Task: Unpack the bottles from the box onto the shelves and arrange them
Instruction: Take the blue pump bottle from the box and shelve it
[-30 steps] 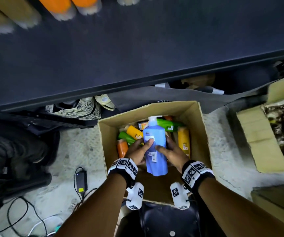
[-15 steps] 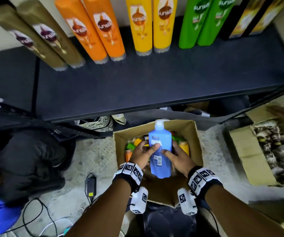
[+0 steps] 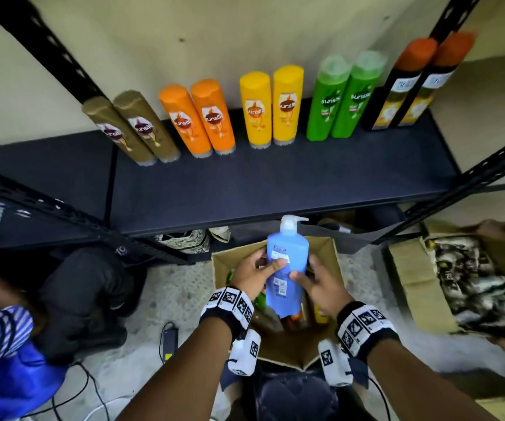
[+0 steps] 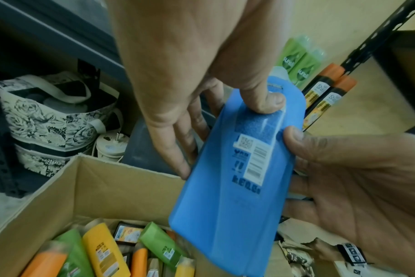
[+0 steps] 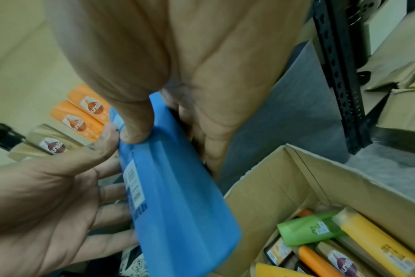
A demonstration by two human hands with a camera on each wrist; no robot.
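Blue pump bottle [image 3: 287,268] held upright between both hands, lifted above the open cardboard box [image 3: 333,253]. Left hand [image 3: 252,273] wrapped round its left side, thumb pressed on the back label; right hand [image 3: 321,284] gripping the right side, thumb on the label edge. Below the hands, more bottles lying in the box. Ahead of the hands, the dark shelf [image 3: 275,183] with paired bottles standing along the wall.

I count one blue pump bottle [image 3: 287,268] between my two hands, ten bottles beyond them on the shelf [image 3: 275,189] in five colour pairs, two cardboard boxes, one below my hands [image 3: 330,253], one off right [image 3: 409,275].
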